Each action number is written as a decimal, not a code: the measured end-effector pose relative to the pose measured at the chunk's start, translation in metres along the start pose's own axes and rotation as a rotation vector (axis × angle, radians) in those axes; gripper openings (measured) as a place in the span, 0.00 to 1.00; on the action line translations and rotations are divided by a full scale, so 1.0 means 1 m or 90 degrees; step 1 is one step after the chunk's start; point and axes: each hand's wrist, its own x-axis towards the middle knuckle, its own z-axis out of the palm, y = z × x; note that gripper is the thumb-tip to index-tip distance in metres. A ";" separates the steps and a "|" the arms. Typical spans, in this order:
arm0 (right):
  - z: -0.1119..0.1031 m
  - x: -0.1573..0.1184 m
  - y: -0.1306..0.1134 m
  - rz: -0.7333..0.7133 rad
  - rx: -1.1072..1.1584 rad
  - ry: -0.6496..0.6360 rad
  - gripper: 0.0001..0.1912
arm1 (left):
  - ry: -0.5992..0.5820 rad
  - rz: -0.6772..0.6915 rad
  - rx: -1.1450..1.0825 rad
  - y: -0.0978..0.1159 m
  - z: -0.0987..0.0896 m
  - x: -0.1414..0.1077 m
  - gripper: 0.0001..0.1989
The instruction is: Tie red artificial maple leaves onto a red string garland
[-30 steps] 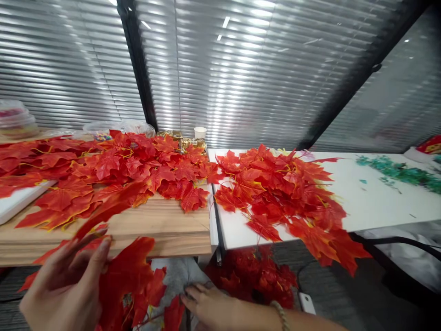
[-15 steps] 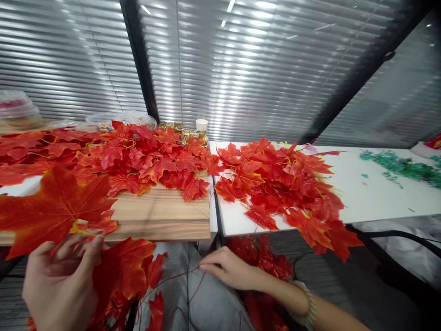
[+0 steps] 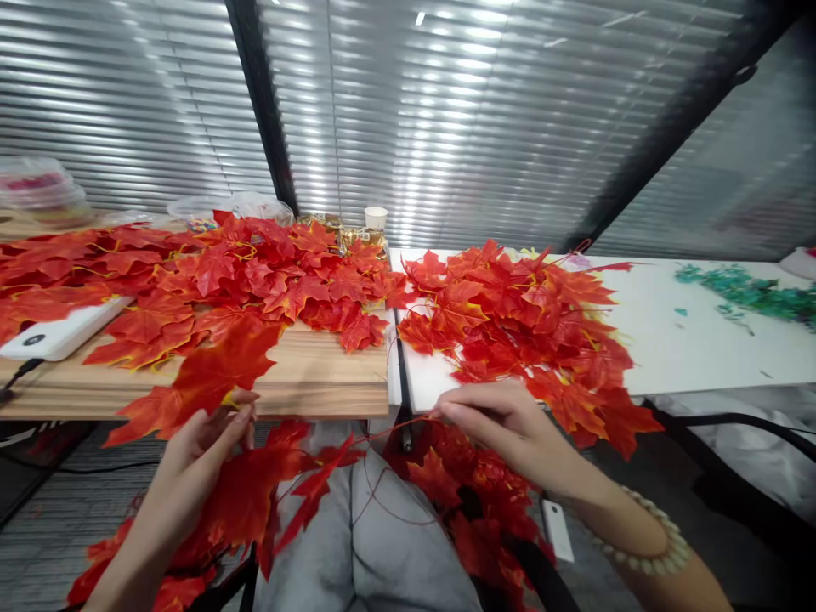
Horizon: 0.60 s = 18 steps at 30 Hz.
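My left hand (image 3: 207, 455) pinches an artificial red maple leaf (image 3: 223, 367) by its yellow stem, in front of the wooden table edge. More red leaves (image 3: 255, 491) hang beneath that hand, over my lap. Closed at the fingertips, my right hand (image 3: 513, 429) grips a thin red cord (image 3: 401, 422) that runs left toward these hanging leaves. A loop of cord droops between the hands, above my grey trousers (image 3: 382, 544). Where the cord joins the leaves cannot be made out.
Red leaves (image 3: 280, 280) cover much of the wooden table (image 3: 319, 378); another heap (image 3: 510, 314) lies on the white table (image 3: 676, 348). A white power bank (image 3: 64, 336), paper cup (image 3: 376, 218), plastic tubs (image 3: 42, 191) and green foliage (image 3: 752, 297) are around. More leaves (image 3: 478, 510) lie below the tables.
My right hand has moved right and up, drawing the cord out. The left hand has moved right with its leaf, uncovering the white power bank.
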 end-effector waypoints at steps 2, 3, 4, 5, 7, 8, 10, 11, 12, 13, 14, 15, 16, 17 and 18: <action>-0.009 -0.003 -0.006 -0.012 -0.009 0.020 0.10 | -0.052 -0.014 0.037 -0.012 0.001 0.002 0.19; -0.013 -0.004 -0.009 -0.020 -0.013 0.031 0.10 | -0.080 -0.022 0.048 -0.016 0.003 0.002 0.20; -0.017 -0.005 -0.011 -0.029 -0.018 0.042 0.09 | -0.117 -0.026 0.057 -0.020 0.006 0.002 0.20; -0.021 -0.007 -0.014 -0.037 -0.023 0.052 0.09 | -0.155 -0.017 0.067 -0.021 0.009 0.001 0.20; -0.027 -0.008 -0.018 -0.041 -0.033 0.068 0.09 | -0.222 0.042 0.098 -0.021 0.019 0.000 0.19; -0.030 -0.008 -0.021 -0.036 -0.039 0.076 0.09 | -0.247 0.083 0.121 -0.019 0.024 -0.001 0.18; -0.037 -0.006 -0.026 -0.020 -0.053 0.100 0.10 | -0.292 0.157 0.172 -0.014 0.035 -0.002 0.16; -0.040 -0.005 -0.028 -0.014 -0.060 0.121 0.11 | -0.316 0.182 0.192 -0.012 0.040 -0.001 0.15; -0.044 -0.004 -0.030 -0.011 -0.063 0.149 0.12 | -0.338 0.197 0.209 -0.011 0.044 0.000 0.15; -0.049 -0.003 -0.031 -0.013 -0.061 0.180 0.12 | -0.349 0.207 0.221 -0.011 0.047 0.002 0.15; -0.054 -0.002 -0.032 -0.019 -0.056 0.212 0.12 | -0.345 0.216 0.226 -0.012 0.049 0.004 0.14; -0.059 -0.001 -0.033 -0.028 -0.049 0.244 0.12 | -0.333 0.222 0.226 -0.014 0.049 0.007 0.14; -0.065 0.000 -0.033 -0.040 -0.042 0.273 0.11 | -0.322 0.228 0.223 -0.017 0.049 0.010 0.14; -0.070 0.001 -0.033 -0.048 -0.040 0.300 0.10 | -0.314 0.232 0.219 -0.021 0.047 0.013 0.12; -0.076 0.001 -0.033 -0.052 -0.043 0.324 0.10 | -0.310 0.233 0.216 -0.024 0.045 0.015 0.10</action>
